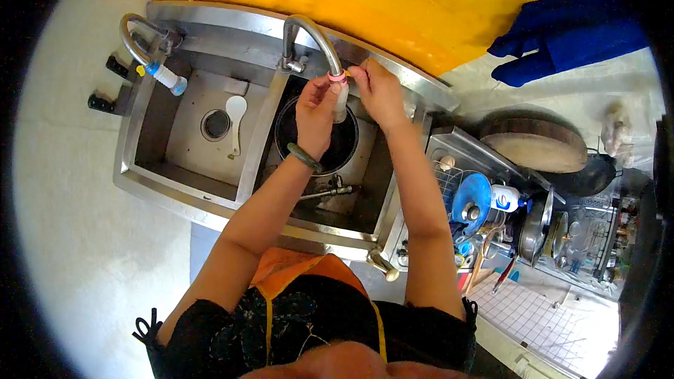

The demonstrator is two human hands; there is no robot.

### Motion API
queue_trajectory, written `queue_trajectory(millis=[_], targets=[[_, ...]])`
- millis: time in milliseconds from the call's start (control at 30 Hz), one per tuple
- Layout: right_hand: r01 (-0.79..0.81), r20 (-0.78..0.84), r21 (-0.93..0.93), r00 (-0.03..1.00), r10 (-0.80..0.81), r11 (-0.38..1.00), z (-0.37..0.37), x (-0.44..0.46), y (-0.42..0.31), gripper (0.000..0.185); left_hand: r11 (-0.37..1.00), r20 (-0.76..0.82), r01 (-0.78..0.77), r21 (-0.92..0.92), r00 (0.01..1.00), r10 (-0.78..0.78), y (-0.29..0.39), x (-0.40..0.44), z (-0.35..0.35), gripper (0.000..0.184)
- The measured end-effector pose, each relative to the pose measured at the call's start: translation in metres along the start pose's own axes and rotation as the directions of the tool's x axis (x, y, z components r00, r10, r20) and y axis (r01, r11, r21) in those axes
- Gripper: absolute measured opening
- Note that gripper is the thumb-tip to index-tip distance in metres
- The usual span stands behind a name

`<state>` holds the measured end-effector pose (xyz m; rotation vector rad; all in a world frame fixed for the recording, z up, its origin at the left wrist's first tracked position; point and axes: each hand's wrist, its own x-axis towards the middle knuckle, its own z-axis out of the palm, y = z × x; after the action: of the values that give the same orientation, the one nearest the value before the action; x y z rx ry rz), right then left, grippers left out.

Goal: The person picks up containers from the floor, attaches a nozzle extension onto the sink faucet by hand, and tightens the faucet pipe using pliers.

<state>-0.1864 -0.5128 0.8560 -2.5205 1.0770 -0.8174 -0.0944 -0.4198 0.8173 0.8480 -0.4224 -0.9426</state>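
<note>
A curved metal faucet point(309, 24) rises over the right sink basin. At its mouth sits a pink ring clamp point(338, 78), with a pale, see-through faucet nozzle point(340, 105) hanging below. My left hand point(316, 114), a dark green bangle at its wrist, closes its thumb and fingers on the nozzle from the left. From the other side, my right hand point(380, 91) pinches the clamp's small yellow tab point(349, 73). Underneath, a dark round pot point(284, 142) stands in the basin, partly covered by my left hand.
The left basin point(189, 144) holds a white rice paddle point(236, 116) and a sponge point(236, 86); a second faucet point(130, 28) with a blue-and-white nozzle point(168, 78) overhangs it. A metal fitting point(337, 188) lies below the pot. Crowded dishes and a chopping board point(537, 146) stand right.
</note>
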Motion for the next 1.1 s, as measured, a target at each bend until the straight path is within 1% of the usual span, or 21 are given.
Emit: queue_trajectory(millis=[33,100,167,200,233,267,300,333,367,400,433,500,567,633,767,833,933,1033,1100], targets=[[-0.124,0.024,0.07,0.992,0.122,0.99,0.004,0.002,-0.002,0.032,1.0,0.007,-0.015,0.002,1.0,0.015,-0.001,0.001,-0.001,0.021],[-0.369,0.104,0.197,0.929,0.355,0.908,0.01,0.004,-0.006,0.04,1.0,0.014,-0.008,-0.008,1.0,0.008,-0.003,0.0,-0.004,0.021],[-0.611,0.354,0.356,0.788,0.503,0.707,0.005,0.008,-0.006,0.047,0.999,0.029,0.032,-0.034,0.999,-0.031,-0.005,0.0,-0.006,0.02],[-0.715,0.481,0.397,0.696,0.533,0.575,0.002,0.011,-0.007,0.051,0.998,0.032,0.046,-0.037,0.998,-0.045,-0.006,0.001,-0.007,0.02],[-0.611,0.383,0.322,0.782,0.491,0.723,-0.002,0.01,-0.008,0.046,0.998,0.033,0.058,-0.041,0.998,-0.056,-0.007,0.001,-0.008,0.02],[-0.49,0.291,0.225,0.859,0.422,0.842,-0.007,0.007,-0.009,0.041,0.997,0.033,0.069,-0.043,0.997,-0.067,-0.008,0.003,-0.009,0.02],[-0.358,0.209,0.11,0.92,0.331,0.927,-0.012,0.004,-0.01,0.036,0.999,0.03,0.033,-0.021,0.999,-0.032,-0.007,0.004,-0.008,0.02],[-0.195,0.129,0.111,0.975,0.18,0.975,-0.017,0.003,-0.01,0.029,1.0,0.025,-0.005,0.0,1.0,0.005,-0.007,0.005,-0.006,0.02],[-0.03,0.051,0.1,0.998,0.025,0.995,-0.022,0.001,-0.01,0.024,0.999,0.02,-0.039,0.024,0.999,0.039,-0.006,0.004,-0.006,0.019],[0.131,-0.025,0.077,0.991,-0.129,0.988,-0.027,0.0,-0.009,0.021,1.0,0.029,-0.019,0.015,0.999,0.019,-0.002,0.004,-0.006,0.02],[0.236,0.002,0.016,0.972,-0.236,0.972,-0.032,0.001,-0.008,0.02,1.0,0.04,0.003,0.007,0.999,-0.003,0.003,0.004,-0.004,0.02],[0.435,0.069,-0.098,0.9,-0.43,0.895,-0.038,0.006,-0.006,0.029,0.998,0.069,0.065,0.001,0.995,-0.065,0.005,0.004,-0.007,0.021],[0.482,0.069,-0.144,0.876,-0.478,0.864,-0.036,0.008,0.0,0.033,0.99,0.102,0.14,0.007,0.985,-0.14,0.005,0.007,-0.013,0.021],[0.537,0.069,-0.226,0.841,-0.536,0.813,-0.035,0.009,0.005,0.033,0.987,0.144,0.159,-0.017,0.977,-0.155,0.004,0.012,-0.019,0.022],[0.609,0.076,-0.243,0.788,-0.611,0.755,-0.035,0.013,0.011,0.033,0.985,0.189,0.171,-0.021,0.968,-0.164,0.007,0.015,-0.023,0.024],[0.64,0.101,-0.234,0.765,-0.636,0.732,-0.037,0.017,0.011,0.031,0.983,0.177,0.177,-0.046,0.97,-0.167,0.008,0.014,-0.022,0.025],[0.61,0.105,-0.146,0.793,-0.601,0.779,-0.032,0.018,0.017,0.027,0.977,0.172,0.205,-0.052,0.966,-0.193,0.006,0.014,-0.022,0.026],[0.459,0.139,-0.045,0.883,-0.449,0.887,-0.025,0.014,0.02,0.021,0.976,0.182,0.215,-0.034,0.962,-0.205,0.006,0.016,-0.022,0.026],[0.433,0.178,-0.037,0.89,-0.421,0.901,-0.023,0.015,0.019,0.017,0.98,0.189,0.198,-0.023,0.963,-0.19,0.007,0.016,-0.022,0.026]])
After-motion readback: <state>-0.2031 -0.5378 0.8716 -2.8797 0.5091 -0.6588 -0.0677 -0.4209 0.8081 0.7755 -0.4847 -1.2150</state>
